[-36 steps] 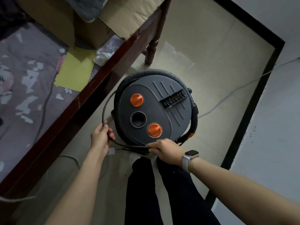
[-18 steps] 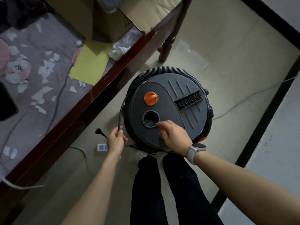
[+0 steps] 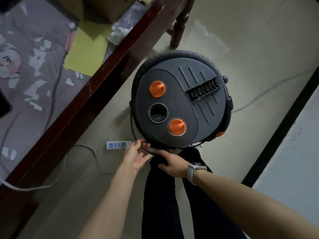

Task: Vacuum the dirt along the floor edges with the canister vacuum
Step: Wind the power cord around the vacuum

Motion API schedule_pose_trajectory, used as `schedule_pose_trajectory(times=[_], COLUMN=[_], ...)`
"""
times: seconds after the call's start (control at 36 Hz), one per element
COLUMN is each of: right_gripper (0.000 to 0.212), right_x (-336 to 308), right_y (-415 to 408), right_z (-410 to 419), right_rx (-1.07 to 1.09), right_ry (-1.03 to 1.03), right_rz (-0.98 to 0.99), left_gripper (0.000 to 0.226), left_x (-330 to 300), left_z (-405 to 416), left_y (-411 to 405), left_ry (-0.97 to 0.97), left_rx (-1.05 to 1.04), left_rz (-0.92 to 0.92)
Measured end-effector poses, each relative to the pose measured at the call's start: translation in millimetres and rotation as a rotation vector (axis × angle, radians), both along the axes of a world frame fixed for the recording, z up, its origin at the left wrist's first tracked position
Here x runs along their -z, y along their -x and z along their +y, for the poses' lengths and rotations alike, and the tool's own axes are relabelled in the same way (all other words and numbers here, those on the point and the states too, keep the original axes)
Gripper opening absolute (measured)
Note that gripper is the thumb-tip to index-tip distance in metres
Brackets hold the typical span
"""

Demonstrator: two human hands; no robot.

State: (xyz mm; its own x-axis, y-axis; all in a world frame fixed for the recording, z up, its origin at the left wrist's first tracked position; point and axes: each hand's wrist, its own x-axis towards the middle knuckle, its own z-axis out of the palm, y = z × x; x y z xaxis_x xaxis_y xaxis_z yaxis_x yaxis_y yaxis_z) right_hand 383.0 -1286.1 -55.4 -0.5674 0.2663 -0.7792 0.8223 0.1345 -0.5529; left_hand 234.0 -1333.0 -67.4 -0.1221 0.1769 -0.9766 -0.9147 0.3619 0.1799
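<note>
Two hands meet at the near edge of the vacuum, which stands on the floor just beyond them. The left hand has its fingers spread loosely, fingertips touching the black cord that curves up the vacuum's left side; it is not closed round it. The right hand, with a watch at the wrist, lies palm down close beside the left, its fingers bent toward the cord under the vacuum's rim; whether it grips the cord I cannot tell, since the dark trousers behind it blur the outline. A ribbed hose wraps the far side of the lid, beyond both hands. Two orange knobs and a round port sit on the lid, forward of the right hand. A power strip lies on the floor just left of the left hand, touching its fingertips or nearly so. Farther left runs a dark wooden bed rail.
</note>
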Motion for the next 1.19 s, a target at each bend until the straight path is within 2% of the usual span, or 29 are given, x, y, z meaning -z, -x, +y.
schedule_pose_trajectory(times=[0.08,0.19,0.36,0.58,0.69,0.78,0.92,1.11,1.19], right_gripper=[0.041,0.029,0.032,0.031,0.026,0.014,0.01,0.017,0.016], right_x=[5.7,6.0,-8.4,-26.3,-31.6,-33.9,-37.8,-39.0,-29.6], right_y=[-9.6,-38.3,-93.3,-135.3,-147.2,-153.7,-159.7,-151.0,-153.9], right_z=[6.7,20.5,42.3,70.8,81.6,86.7,101.8,132.7,136.2], right_rx=[-0.03,-0.139,-0.158,-0.134,-0.052,-0.041,-0.137,-0.181,-0.247], right_ry=[-0.045,-0.173,-0.408,-0.498,-0.571,-0.745,-0.961,-0.993,-0.968], right_rz=[-0.049,-0.088,-0.087,-0.15,-0.111,0.015,0.143,0.178,0.193], left_gripper=[0.025,0.024,0.027,0.023,0.012,0.026,0.023,0.022,0.018], left_x=[1.3,6.7,14.4,18.1,19.2,21.4,26.6,33.7,30.8], left_z=[-3.2,-2.5,11.1,20.3,21.9,25.8,25.5,19.6,23.7], left_y=[-5.9,-13.1,-35.2,-46.9,-46.9,-46.7,-46.1,-60.2,-64.5], left_ry=[0.017,0.096,0.168,0.237,0.26,0.253,0.293,0.322,0.288], left_rx=[0.024,0.15,0.354,0.441,0.512,0.493,0.397,0.353,0.372], left_rz=[0.008,0.126,0.267,0.388,0.431,0.413,0.3,0.213,0.255])
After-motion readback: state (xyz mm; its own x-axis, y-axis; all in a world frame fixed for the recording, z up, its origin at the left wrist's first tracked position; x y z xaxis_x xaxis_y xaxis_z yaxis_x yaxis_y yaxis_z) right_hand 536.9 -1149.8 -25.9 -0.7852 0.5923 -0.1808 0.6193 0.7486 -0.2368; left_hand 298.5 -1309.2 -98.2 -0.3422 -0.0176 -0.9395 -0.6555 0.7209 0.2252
